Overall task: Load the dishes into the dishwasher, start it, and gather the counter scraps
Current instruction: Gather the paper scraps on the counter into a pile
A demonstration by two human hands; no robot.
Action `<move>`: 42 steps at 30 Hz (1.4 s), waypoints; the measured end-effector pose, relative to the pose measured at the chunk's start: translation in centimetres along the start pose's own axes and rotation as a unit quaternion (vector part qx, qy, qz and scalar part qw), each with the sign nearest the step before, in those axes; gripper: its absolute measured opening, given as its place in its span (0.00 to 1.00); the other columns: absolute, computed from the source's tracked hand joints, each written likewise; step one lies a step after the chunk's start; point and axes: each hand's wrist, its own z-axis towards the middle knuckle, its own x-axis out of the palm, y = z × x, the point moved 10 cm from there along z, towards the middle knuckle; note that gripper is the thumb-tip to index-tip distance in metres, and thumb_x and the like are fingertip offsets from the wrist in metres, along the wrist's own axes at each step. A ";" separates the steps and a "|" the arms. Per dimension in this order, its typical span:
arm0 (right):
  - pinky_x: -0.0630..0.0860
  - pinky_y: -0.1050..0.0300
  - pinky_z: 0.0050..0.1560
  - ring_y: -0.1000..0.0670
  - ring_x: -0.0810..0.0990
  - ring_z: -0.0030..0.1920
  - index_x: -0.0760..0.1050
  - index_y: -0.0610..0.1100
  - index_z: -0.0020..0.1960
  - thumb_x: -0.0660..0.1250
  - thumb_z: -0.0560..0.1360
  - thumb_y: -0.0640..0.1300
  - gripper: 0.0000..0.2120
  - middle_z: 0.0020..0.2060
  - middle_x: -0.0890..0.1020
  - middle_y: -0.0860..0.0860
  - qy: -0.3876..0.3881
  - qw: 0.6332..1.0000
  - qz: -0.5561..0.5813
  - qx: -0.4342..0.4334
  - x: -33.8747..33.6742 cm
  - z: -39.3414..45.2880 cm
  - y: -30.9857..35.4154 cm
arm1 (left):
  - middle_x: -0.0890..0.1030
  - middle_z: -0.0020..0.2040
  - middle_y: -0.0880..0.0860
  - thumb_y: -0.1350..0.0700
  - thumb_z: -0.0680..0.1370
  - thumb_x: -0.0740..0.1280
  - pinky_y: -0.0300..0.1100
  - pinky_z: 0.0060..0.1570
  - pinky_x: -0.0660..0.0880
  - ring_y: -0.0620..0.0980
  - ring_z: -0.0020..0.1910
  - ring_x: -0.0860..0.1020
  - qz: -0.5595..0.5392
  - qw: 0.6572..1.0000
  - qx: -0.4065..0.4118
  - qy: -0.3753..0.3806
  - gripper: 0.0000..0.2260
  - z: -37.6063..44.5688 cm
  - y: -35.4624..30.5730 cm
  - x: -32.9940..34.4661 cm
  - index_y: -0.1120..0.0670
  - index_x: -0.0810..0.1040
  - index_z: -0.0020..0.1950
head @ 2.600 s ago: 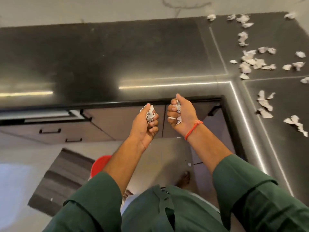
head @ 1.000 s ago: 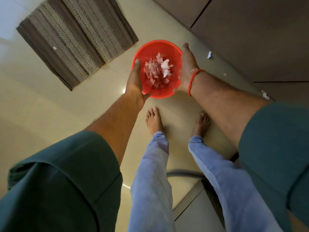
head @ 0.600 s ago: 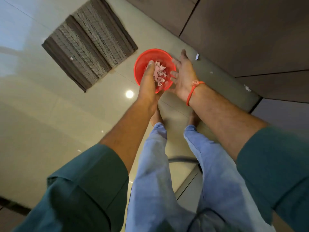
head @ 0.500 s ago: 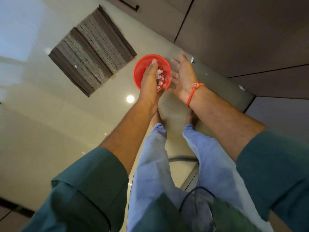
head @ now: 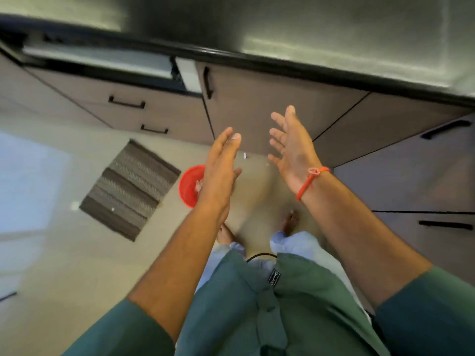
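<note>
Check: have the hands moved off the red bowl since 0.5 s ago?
Yes. Both the left hand and right hand have risen from the red bowl on the floor toward the counter edge, open and empty.

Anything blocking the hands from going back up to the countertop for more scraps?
Nothing visible does. The left hand and right hand are both open and empty, raised in front of the cabinet doors, below the countertop edge. The red bowl sits on the floor below. No scraps show on the visible counter strip, which is blurred.
</note>
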 end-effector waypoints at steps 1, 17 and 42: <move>0.61 0.46 0.73 0.49 0.63 0.76 0.67 0.55 0.76 0.49 0.82 0.65 0.28 0.77 0.65 0.48 -0.014 1.000 0.007 -0.018 -1.7 -0.3 1.2 | 0.74 0.63 0.34 0.44 0.82 0.64 0.44 0.64 0.74 0.40 0.66 0.74 0.010 1.000 0.011 0.019 0.16 -0.3 -1.0 1.7 0.39 0.73 0.70; 0.56 0.52 0.76 0.57 0.58 0.78 0.61 0.58 0.79 0.53 0.81 0.65 0.28 0.79 0.60 0.58 -0.153 0.961 0.027 -0.230 -33.2 -6.5 16.1 | 0.63 0.79 0.46 0.39 0.77 0.68 0.53 0.75 0.65 0.44 0.75 0.65 0.210 0.923 0.176 0.269 0.30 -5.7 -10.9 35.3 0.39 0.62 0.78; 0.57 0.43 0.78 0.56 0.54 0.79 0.57 0.61 0.78 0.56 0.77 0.70 0.33 0.80 0.58 0.56 -0.499 0.780 -0.143 -0.349 -51.0 -12.3 23.9 | 0.58 0.80 0.42 0.42 0.74 0.73 0.56 0.75 0.64 0.42 0.76 0.60 0.290 0.737 0.292 0.537 0.36 -7.0 -11.5 62.6 0.32 0.58 0.77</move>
